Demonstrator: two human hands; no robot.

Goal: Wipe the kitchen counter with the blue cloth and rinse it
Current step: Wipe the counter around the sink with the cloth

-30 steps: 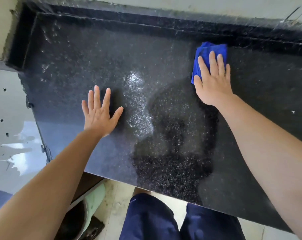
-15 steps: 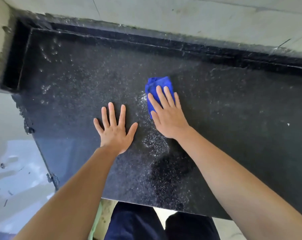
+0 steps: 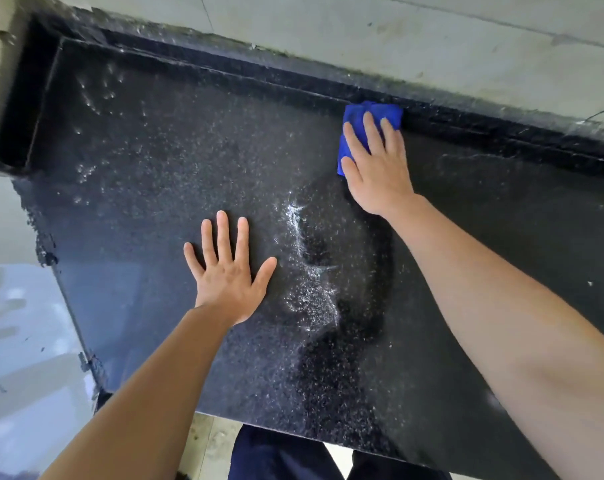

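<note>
A folded blue cloth (image 3: 357,116) lies on the black speckled counter (image 3: 162,174), right against the raised back lip. My right hand (image 3: 376,168) presses flat on the cloth with straight fingers and covers most of it. My left hand (image 3: 229,275) rests flat on the counter nearer the front, fingers spread, holding nothing. A wet streak (image 3: 311,285) glistens on the stone between the two hands.
A raised black lip (image 3: 501,140) runs along the counter's back under a pale wall (image 3: 397,39). The counter ends at its left edge (image 3: 68,306) above a pale floor. The front edge (image 3: 276,424) is near my dark trousers (image 3: 276,459).
My right hand has slid the cloth from the middle of the counter, near my left hand, away to the back lip on the right. My left hand stays flat in place.
</note>
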